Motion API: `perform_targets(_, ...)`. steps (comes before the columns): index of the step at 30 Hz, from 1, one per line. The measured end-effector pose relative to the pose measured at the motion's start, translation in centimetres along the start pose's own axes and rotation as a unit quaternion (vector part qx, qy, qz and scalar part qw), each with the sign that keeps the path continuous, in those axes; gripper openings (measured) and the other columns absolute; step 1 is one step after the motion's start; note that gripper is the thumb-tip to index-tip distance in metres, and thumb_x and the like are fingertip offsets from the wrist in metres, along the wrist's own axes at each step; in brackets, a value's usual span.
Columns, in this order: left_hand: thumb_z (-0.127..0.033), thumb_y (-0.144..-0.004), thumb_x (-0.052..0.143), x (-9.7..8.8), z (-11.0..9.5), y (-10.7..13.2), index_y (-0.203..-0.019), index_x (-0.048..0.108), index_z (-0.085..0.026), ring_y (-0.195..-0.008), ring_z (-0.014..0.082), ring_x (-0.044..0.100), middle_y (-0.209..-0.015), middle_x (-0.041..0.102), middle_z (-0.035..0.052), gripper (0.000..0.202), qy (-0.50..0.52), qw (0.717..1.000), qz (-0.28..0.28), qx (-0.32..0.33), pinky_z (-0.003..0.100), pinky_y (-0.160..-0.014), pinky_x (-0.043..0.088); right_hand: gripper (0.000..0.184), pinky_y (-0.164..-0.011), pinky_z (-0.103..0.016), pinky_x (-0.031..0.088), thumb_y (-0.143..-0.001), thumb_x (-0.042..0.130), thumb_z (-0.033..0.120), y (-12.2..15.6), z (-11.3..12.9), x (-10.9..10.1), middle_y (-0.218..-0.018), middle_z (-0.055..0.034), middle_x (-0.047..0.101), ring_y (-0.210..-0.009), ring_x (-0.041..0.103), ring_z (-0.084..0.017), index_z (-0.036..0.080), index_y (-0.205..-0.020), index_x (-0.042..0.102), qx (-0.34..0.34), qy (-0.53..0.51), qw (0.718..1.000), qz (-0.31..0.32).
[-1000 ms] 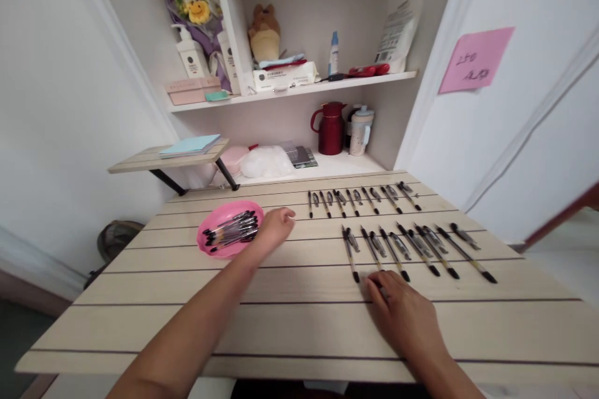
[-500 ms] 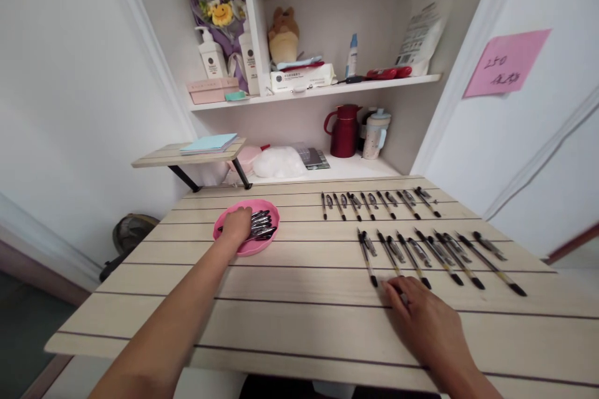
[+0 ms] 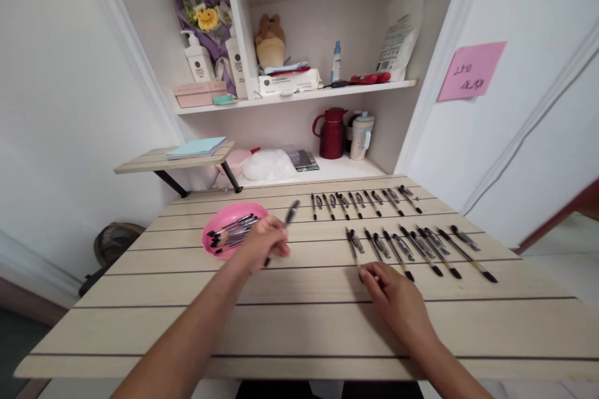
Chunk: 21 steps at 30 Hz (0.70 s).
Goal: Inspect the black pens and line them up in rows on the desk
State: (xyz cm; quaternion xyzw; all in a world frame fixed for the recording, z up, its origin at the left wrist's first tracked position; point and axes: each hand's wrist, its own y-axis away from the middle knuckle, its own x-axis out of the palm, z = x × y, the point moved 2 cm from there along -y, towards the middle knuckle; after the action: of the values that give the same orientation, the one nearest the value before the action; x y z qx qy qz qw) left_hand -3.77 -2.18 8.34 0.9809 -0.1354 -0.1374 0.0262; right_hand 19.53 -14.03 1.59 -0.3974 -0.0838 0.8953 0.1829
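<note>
My left hand is closed around a capped black pen, just right of the pink dish; motion blurs the fingers slightly. Several more pens lie in that dish. At the table's right, my right hand has its thumb and forefinger pinched at the near end of an uncapped pen, the leftmost of the front row. Loose caps lie beside the pens there. A back row of uncapped pens, also with caps alongside, lies farther off.
A small raised stand with blue paper is at the back left. Behind the table, shelves hold a red jug, a light tumbler, a plastic bag and bottles. A pink note is on the right wall.
My left hand has come out of the pink dish to the right, bringing a pen. My right hand has shifted to the front row's leftmost pen. The view has swung slightly right.
</note>
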Motion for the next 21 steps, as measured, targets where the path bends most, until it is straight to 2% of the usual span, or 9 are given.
perform_targets(1,-0.030,-0.067,0.058,2.0,0.5,0.7,-0.083,0.050,-0.018,-0.051,0.0107,0.054,-0.062,0.055,-0.0015,0.021,0.035,0.998,0.043,-0.009,0.025,-0.052,0.044,0.034,-0.061,-0.028,0.040,-0.082,0.038,0.047,-0.5,0.5,0.4,-0.073,-0.0037,0.064,-0.067,0.057,-0.017,0.021,-0.076,0.060,0.017,-0.075,0.997,0.011)
perform_targets(3,-0.029,-0.063,0.064,5.7,1.6,1.8,-0.082,0.050,-0.017,-0.045,0.0069,0.049,-0.061,0.052,-0.0037,0.027,0.216,0.961,0.161,-0.062,0.023,-0.049,0.044,0.041,-0.059,-0.027,0.042,-0.081,0.039,0.052,-1.5,1.6,1.3,-0.071,-0.0049,0.064,-0.064,0.057,-0.017,0.018,-0.082,0.060,0.072,-0.232,0.970,0.024)
perform_targets(5,-0.028,-0.060,0.068,8.0,2.3,2.2,-0.083,0.051,-0.016,-0.045,0.0058,0.049,-0.061,0.052,-0.0040,0.030,0.293,0.931,0.198,-0.094,0.021,-0.047,0.043,0.047,-0.057,-0.026,0.042,-0.078,0.039,0.057,-2.6,2.5,2.2,-0.075,-0.0063,0.065,-0.065,0.058,-0.016,0.016,-0.089,0.060,0.134,-0.370,0.919,0.019)
perform_targets(7,-0.026,-0.059,0.069,9.2,2.7,2.0,-0.082,0.051,-0.016,-0.046,0.0057,0.050,-0.060,0.053,-0.0041,0.031,0.309,0.926,0.189,-0.109,0.019,-0.045,0.041,0.049,-0.057,-0.025,0.043,-0.075,0.044,0.059,-3.6,3.4,3.0,-0.078,-0.0066,0.065,-0.068,0.058,-0.016,0.016,-0.090,0.060,0.168,-0.459,0.872,0.007)
perform_targets(9,-0.024,-0.058,0.069,9.6,3.0,1.6,-0.080,0.049,-0.017,-0.044,0.0057,0.050,-0.059,0.053,-0.0049,0.030,0.295,0.936,0.159,-0.107,0.017,-0.041,0.037,0.044,-0.056,-0.024,0.042,-0.070,0.052,0.058,-4.5,4.1,3.8,-0.074,-0.0044,0.064,-0.065,0.057,-0.014,0.016,-0.082,0.060,0.170,-0.498,0.850,-0.006)
perform_targets(12,-0.023,-0.058,0.068,9.6,3.6,1.1,-0.076,0.046,-0.017,-0.038,0.0050,0.047,-0.052,0.050,-0.0070,0.029,0.264,0.955,0.101,-0.089,0.015,-0.036,0.028,0.037,-0.051,-0.022,0.038,-0.064,0.063,0.052,-5.4,4.6,5.0,-0.060,0.0001,0.059,-0.053,0.049,-0.010,0.016,-0.064,0.057,0.159,-0.497,0.853,-0.033)
perform_targets(14,-0.025,-0.059,0.068,9.4,4.1,1.0,-0.073,0.046,-0.017,-0.036,0.0043,0.044,-0.050,0.048,-0.0077,0.027,0.259,0.958,0.091,-0.084,0.015,-0.035,0.024,0.035,-0.046,-0.022,0.035,-0.063,0.065,0.049,-5.6,4.7,5.8,-0.056,0.0010,0.057,-0.048,0.046,-0.009,0.015,-0.062,0.057,0.169,-0.498,0.850,-0.036)
perform_targets(19,-0.032,-0.063,0.066,8.7,4.5,0.8,-0.072,0.050,-0.015,-0.037,0.0030,0.043,-0.059,0.054,-0.0033,0.026,0.304,0.927,0.196,-0.099,0.016,-0.034,0.019,0.044,-0.040,-0.023,0.034,-0.065,0.062,0.051,-5.6,4.9,6.4,-0.063,0.0001,0.058,-0.043,0.045,-0.009,0.014,-0.087,0.058,0.175,-0.583,0.793,0.037)
perform_targets(21,-0.032,-0.064,0.066,8.5,4.4,0.7,-0.074,0.052,-0.014,-0.037,0.0030,0.043,-0.060,0.055,-0.0026,0.025,0.314,0.921,0.208,-0.100,0.017,-0.034,0.019,0.043,-0.040,-0.022,0.035,-0.066,0.061,0.051,-5.6,4.9,6.3,-0.066,0.0006,0.058,-0.044,0.046,-0.008,0.015,-0.089,0.056,0.162,-0.589,0.790,0.044)
